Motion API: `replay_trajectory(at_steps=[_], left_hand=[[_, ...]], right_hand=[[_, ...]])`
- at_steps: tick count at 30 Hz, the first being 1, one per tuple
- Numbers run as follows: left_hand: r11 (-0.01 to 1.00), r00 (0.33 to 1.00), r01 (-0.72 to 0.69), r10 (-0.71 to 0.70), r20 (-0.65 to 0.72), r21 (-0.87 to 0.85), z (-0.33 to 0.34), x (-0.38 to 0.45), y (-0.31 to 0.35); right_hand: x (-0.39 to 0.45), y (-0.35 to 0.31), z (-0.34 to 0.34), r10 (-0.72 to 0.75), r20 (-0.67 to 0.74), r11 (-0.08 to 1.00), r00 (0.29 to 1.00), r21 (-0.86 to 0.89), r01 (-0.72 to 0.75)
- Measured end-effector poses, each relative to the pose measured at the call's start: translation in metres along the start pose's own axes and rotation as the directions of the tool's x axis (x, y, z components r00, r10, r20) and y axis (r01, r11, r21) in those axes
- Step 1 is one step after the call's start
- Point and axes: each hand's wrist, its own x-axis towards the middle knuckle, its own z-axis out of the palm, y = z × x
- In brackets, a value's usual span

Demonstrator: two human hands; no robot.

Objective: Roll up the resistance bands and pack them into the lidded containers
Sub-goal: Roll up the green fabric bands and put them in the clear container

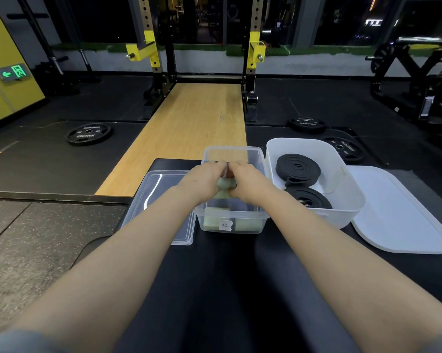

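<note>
My left hand [205, 180] and my right hand [248, 180] meet above the clear container [259, 159] and both grip a pale green band [224, 186] between them. A reddish piece shows between the fingertips. Folded pale green bands [212, 221] lie on the bottom of that container, behind a small paper label [226, 225]. To the right, the white container [352, 200] holds two rolled black bands [298, 169] [308, 197]. Most of the held band is hidden by my fingers.
The clear lid [161, 184] lies left of the clear container and the white lid [398, 220] right of the white one, all on a black padded bench [227, 276]. Weight plates [88, 133] [306, 124] lie on the floor. A squat rack [204, 47] stands beyond the wooden platform [194, 128].
</note>
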Motion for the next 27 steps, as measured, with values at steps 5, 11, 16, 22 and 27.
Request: replay_trajectory(at_steps=[5, 11, 16, 22, 27], left_hand=[[0.979, 0.999, 0.028, -0.031, -0.009, -0.200, 0.000, 0.004, 0.001], [0.999, 0.999, -0.031, 0.030, 0.037, 0.019, 0.010, 0.004, -0.003], [0.980, 0.985, -0.112, 0.088, 0.147, 0.166, 0.012, 0.004, -0.007], [0.971, 0.964, -0.157, 0.110, 0.240, 0.182, 0.007, 0.002, -0.012], [0.987, 0.956, -0.115, 0.079, 0.281, 0.111, 0.005, 0.002, -0.014]], right_hand=[[0.004, 0.001, 0.002, 0.012, -0.084, 0.998, 0.996, -0.056, -0.017], [0.008, -0.001, 0.017, -0.030, 0.024, 0.987, 0.999, -0.159, 0.034], [0.006, 0.001, 0.009, 0.014, 0.179, 0.998, 0.984, -0.070, -0.001], [0.001, 0.000, 0.002, 0.010, 0.252, 0.999, 0.968, -0.047, 0.002], [-0.001, -0.001, -0.001, -0.005, 0.286, 0.999, 0.958, -0.029, 0.014]])
